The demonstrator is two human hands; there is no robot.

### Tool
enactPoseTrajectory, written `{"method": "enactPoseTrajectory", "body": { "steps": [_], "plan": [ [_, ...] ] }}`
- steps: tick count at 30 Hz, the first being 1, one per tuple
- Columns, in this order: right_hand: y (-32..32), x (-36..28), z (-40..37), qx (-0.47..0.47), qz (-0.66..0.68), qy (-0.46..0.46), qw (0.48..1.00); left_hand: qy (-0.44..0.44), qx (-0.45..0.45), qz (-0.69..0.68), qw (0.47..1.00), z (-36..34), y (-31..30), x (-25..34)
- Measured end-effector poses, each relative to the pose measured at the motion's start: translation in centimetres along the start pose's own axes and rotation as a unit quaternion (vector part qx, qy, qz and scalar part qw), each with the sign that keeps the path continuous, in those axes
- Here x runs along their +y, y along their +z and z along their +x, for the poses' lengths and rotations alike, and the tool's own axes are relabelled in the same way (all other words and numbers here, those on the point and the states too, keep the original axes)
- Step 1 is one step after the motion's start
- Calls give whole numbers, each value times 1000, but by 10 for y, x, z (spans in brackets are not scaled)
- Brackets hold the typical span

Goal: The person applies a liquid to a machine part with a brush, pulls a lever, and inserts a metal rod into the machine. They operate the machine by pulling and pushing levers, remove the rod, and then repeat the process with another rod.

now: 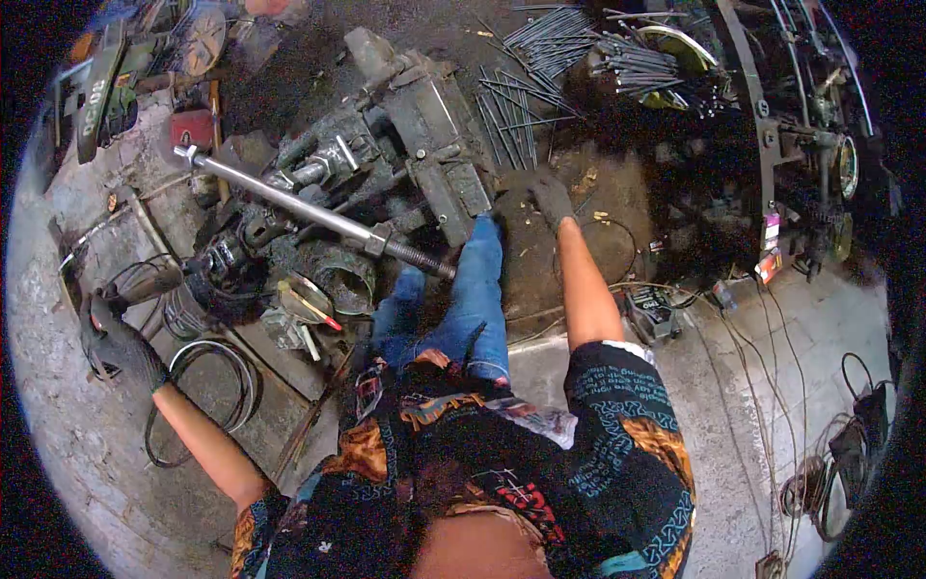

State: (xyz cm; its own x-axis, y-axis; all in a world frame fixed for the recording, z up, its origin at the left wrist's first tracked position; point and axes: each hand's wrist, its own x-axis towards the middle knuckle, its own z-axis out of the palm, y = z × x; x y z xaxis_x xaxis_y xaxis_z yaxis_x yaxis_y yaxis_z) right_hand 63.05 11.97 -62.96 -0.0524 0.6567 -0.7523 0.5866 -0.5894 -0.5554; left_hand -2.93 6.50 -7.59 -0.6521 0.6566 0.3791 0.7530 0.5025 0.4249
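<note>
My left hand (121,343), in a dark glove, is at the far left, its fingers closed around the rear end of a black power tool that looks like an angle grinder (227,256). Across the middle lies a long shiny steel rod (289,201) with a nut (374,241) on it and a threaded end near my leg. Behind the rod stands a heavy grey metal vise or machine body (434,145). My right hand (553,198), also gloved, is beside its corner over the dark floor. Its fingers look loosely apart and appear to hold nothing.
Several thin metal rods (550,43) lie in piles at the back. A coiled cable or hose (198,405) rests on the floor at left. A small dark box (653,314) with cables sits to the right. Machine frames stand along the right edge (762,125), with more cables (820,482) below.
</note>
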Motion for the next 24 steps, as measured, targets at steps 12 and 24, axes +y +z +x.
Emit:
{"method": "enactPoseTrajectory", "body": {
  "steps": [12,24],
  "plan": [
    [-192,-120,30,197,377,-43,904,-18,-10,-9,1000,0,6,2],
    [-249,-222,149,325,-257,11,910,-35,-19,7,999,-5,3,34]
  ]
}}
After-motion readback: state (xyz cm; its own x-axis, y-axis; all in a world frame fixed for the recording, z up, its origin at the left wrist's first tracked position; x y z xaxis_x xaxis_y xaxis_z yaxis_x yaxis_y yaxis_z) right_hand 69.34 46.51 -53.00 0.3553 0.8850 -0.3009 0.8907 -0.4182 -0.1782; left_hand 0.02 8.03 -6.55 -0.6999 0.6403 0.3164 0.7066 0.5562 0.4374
